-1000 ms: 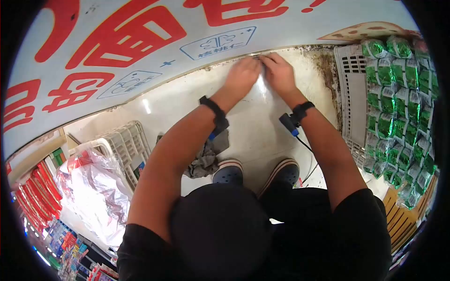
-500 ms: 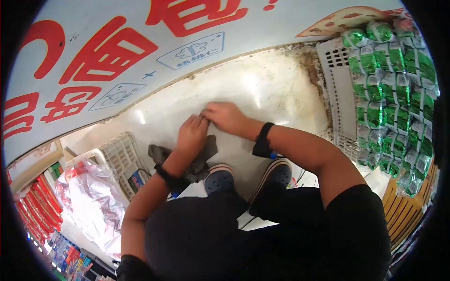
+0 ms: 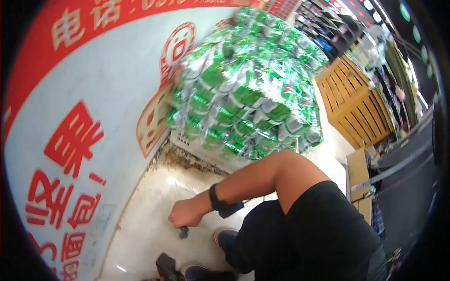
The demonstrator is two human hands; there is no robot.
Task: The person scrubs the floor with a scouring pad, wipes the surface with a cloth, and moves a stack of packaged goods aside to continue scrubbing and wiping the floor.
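Note:
My right hand (image 3: 190, 213) is closed in a fist low over the white floor, with a dark band on its wrist. A small dark grey scrap (image 3: 183, 232) sticks out below its fingers; its kind is too blurred to tell. Near the bottom edge a dark brown-grey cloth (image 3: 166, 266) lies crumpled on the floor beside my shoe (image 3: 201, 272). My left hand is out of the picture.
A tall stack of shrink-wrapped green bottles (image 3: 243, 93) stands on a white plastic crate base (image 3: 194, 147) ahead. The printed wall panel (image 3: 70, 112) runs along the left. Slatted wooden crates (image 3: 351, 103) and a cardboard box (image 3: 358, 173) stand at the right.
The view has swung right, toward the green bottle stack. My hands, together before, are apart; the left has left the picture. My right hand is now in a fist with a dark scrap showing.

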